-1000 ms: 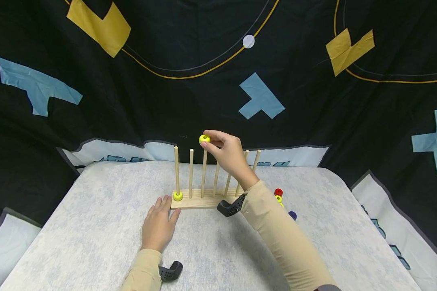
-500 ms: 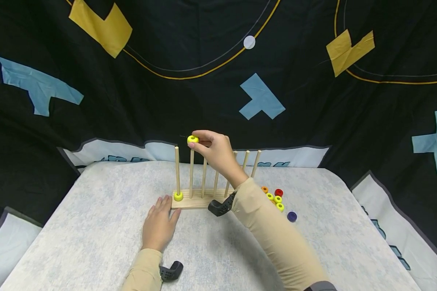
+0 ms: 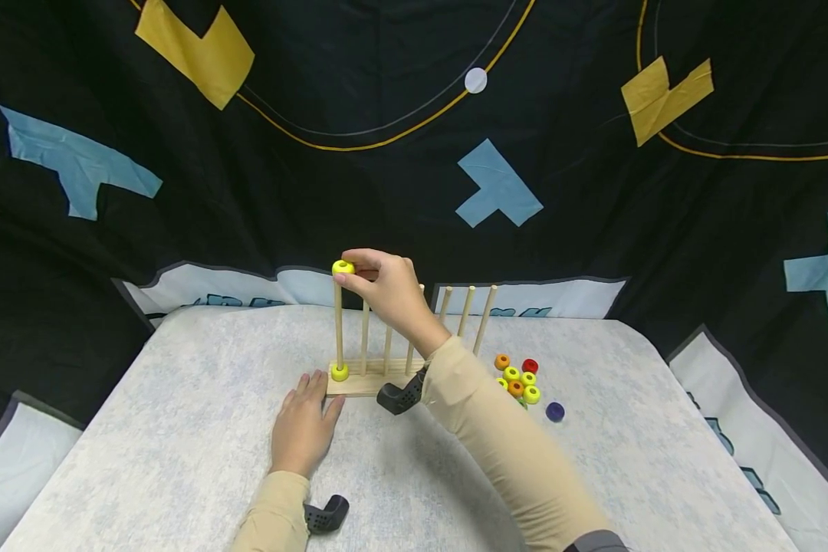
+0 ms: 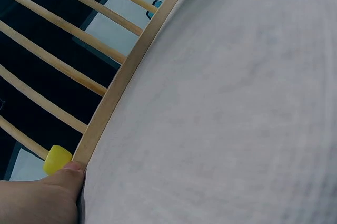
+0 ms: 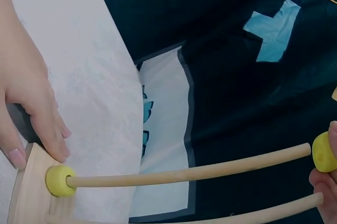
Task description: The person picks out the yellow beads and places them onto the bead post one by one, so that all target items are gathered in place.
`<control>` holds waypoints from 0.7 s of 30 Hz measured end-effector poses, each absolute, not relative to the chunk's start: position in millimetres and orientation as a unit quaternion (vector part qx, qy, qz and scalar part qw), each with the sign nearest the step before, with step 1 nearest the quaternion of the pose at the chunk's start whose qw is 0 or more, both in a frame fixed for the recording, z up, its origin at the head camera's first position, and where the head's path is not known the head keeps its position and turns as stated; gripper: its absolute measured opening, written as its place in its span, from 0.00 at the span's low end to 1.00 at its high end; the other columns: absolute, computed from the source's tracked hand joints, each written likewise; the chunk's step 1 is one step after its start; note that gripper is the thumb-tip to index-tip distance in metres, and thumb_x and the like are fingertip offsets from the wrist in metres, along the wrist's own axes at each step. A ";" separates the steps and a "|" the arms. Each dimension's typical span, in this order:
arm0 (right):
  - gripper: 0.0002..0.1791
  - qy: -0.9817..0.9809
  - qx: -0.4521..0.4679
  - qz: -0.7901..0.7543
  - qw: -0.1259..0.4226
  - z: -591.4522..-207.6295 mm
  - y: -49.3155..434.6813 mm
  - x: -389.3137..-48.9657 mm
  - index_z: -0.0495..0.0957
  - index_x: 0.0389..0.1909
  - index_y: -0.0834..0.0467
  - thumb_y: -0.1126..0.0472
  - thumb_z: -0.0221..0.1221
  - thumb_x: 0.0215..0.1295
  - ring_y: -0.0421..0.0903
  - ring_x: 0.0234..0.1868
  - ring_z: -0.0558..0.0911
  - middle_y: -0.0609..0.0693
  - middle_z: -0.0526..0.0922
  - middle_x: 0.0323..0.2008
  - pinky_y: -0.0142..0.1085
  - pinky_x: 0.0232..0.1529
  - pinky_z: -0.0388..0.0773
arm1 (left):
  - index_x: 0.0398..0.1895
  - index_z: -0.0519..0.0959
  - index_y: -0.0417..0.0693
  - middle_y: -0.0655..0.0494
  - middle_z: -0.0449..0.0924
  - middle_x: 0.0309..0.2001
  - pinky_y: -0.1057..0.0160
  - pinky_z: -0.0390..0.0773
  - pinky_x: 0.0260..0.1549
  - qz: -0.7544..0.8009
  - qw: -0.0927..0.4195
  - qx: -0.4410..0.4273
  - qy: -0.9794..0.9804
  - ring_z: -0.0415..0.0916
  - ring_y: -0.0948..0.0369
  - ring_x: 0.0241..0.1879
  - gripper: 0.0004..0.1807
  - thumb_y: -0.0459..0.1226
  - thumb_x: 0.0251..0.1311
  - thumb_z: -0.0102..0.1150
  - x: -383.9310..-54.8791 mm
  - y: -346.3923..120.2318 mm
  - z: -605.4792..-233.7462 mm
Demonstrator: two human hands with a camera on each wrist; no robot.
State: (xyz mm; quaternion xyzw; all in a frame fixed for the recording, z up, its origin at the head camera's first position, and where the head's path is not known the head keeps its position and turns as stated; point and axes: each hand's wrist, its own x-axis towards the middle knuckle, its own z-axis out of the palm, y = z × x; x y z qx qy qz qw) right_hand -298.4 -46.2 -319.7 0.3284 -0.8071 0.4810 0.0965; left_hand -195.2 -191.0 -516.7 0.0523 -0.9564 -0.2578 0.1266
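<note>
In the head view, my right hand pinches a yellow bead between thumb and fingers at the top of the leftmost peg. The right wrist view shows this held bead right at the peg's tip, its hole facing the peg. Another yellow bead sits at the bottom of the same peg. My left hand rests at the left end of the wooden base, thumb along the front edge and fingers extended at the end. Several other bare pegs stand in a row on the base.
To the right of the base lies a loose group of beads: yellow, orange and red ones. A dark blue bead lies slightly apart. A black cloth hangs behind the table.
My right hand has moved left with the yellow bead, from above the third peg past the second to the leftmost. The loose beads have come into fuller view. My left hand stays put.
</note>
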 end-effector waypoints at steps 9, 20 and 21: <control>0.22 -0.815 0.344 0.456 0.096 -320.1 -52.1 -296.5 0.80 0.57 0.59 0.58 0.67 0.62 0.39 0.48 0.87 0.52 0.87 0.52 0.22 0.46 0.82 | 0.71 0.64 0.35 0.40 0.63 0.73 0.44 0.53 0.76 -0.258 0.120 0.058 -0.957 0.55 0.44 0.76 0.34 0.49 0.71 0.53 -196.3 -190.8 -515.5; 0.23 -0.831 0.341 0.431 0.085 -320.6 -51.9 -296.5 0.80 0.58 0.58 0.56 0.67 0.63 0.42 0.54 0.85 0.52 0.85 0.55 0.26 0.53 0.82 | 0.72 0.63 0.35 0.39 0.62 0.73 0.45 0.52 0.77 -0.259 0.112 0.056 -0.958 0.54 0.43 0.76 0.35 0.50 0.72 0.53 -195.8 -190.7 -514.6; 0.23 -0.832 0.341 0.430 0.085 -320.5 -51.4 -296.2 0.80 0.58 0.58 0.55 0.66 0.63 0.43 0.55 0.85 0.52 0.85 0.55 0.26 0.53 0.82 | 0.72 0.63 0.35 0.39 0.62 0.73 0.44 0.52 0.77 -0.258 0.114 0.056 -0.958 0.54 0.43 0.76 0.35 0.49 0.72 0.53 -195.8 -190.7 -514.9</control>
